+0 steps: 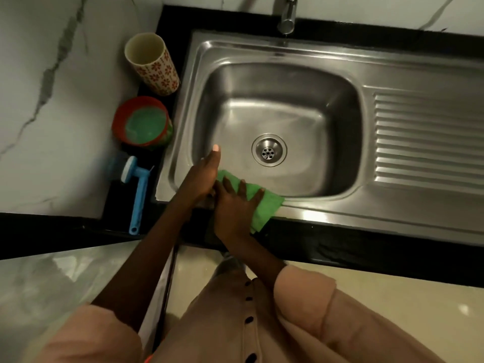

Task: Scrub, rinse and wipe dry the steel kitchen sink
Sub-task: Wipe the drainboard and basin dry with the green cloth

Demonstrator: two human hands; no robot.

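Note:
The steel sink (275, 106) fills the middle of the view, with its drain (269, 150) in the basin floor and a ribbed drainboard (427, 137) to the right. A green cloth (264, 203) lies over the sink's near rim. My right hand (235, 205) presses flat on the cloth with fingers spread. My left hand (204, 176) sits just left of it at the near left corner of the basin, thumb stretched out; its fingers are hidden, so its hold on the cloth is unclear.
The tap (287, 14) stands at the back, above the basin. Left of the sink are a flowered cup (153, 64), a red bowl of green liquid (142, 124) and a blue-handled brush (137, 189). The black counter edge (366, 250) runs along the front.

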